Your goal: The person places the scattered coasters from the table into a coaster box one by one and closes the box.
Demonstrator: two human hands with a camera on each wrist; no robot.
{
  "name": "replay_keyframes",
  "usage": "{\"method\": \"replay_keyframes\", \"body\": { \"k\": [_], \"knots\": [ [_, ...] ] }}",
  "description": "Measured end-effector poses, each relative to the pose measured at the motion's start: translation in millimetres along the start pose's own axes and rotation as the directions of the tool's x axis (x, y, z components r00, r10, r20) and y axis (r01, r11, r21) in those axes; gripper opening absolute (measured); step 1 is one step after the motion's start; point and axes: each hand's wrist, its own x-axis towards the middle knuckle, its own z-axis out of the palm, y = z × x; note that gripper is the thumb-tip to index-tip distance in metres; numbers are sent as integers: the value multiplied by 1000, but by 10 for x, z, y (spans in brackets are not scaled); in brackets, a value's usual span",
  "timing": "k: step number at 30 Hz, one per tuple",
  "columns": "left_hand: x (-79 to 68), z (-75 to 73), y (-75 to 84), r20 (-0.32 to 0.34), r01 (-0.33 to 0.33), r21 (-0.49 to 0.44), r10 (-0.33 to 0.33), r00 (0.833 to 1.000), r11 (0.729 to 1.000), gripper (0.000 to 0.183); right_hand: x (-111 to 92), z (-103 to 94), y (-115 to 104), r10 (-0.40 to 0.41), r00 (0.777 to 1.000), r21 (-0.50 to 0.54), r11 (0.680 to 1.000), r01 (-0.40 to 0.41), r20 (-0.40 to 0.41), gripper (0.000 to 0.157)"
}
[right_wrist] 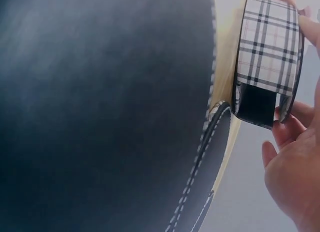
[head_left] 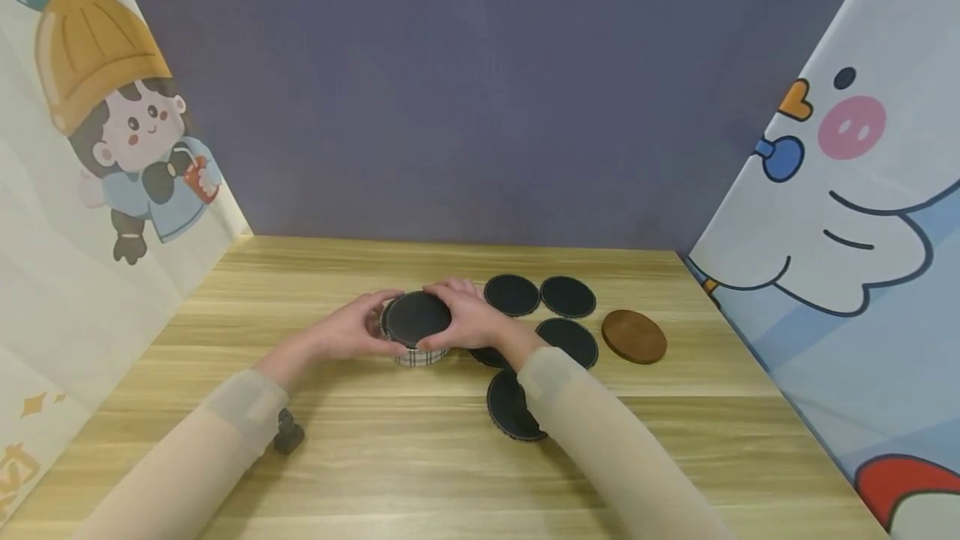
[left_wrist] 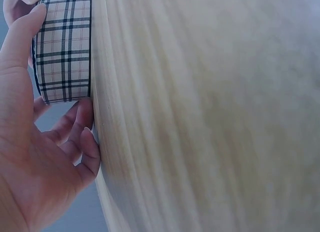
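Note:
Both hands are around a round coaster holder (head_left: 420,357) with a plaid side, standing on the table in front of me. A black coaster (head_left: 417,318) covers its top. From the left, my left hand (head_left: 352,327) grips it, thumb on the near upper edge in the left wrist view and fingers around the back. My right hand (head_left: 474,320) grips the opposite side, thumb at the near rim. A gap in the plaid wall (right_wrist: 267,42) shows a dark inside in the right wrist view.
Several black coasters (head_left: 567,297) with stitched edges lie right of the holder, some partly under my right arm. A brown round disc (head_left: 634,337) lies farther right. A small dark object (head_left: 288,433) is beside my left sleeve. Printed panels (head_left: 847,215) flank the wooden table (head_left: 420,473).

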Motion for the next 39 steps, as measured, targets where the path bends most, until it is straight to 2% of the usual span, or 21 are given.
{"method": "replay_keyframes", "body": {
  "k": [12,21,27,39],
  "knots": [
    [-2,2,2,3,-11,-3,11,1000,1000,108,-2,-3,-35,-1,1000,-5,1000,2,3,104],
    [-12,3,16,5,13,-14,-13,1000,1000,108,-26,-20,-61,2,1000,-2,1000,-2,19,102],
    [-22,1,26,5,17,-8,-17,1000,1000,108,-42,-33,-46,-1,999,-7,1000,2,35,94],
    [-15,8,28,14,-1,-35,1,1000,999,107,-56,-44,-41,-3,999,-26,1000,4,49,93]
  ]
}}
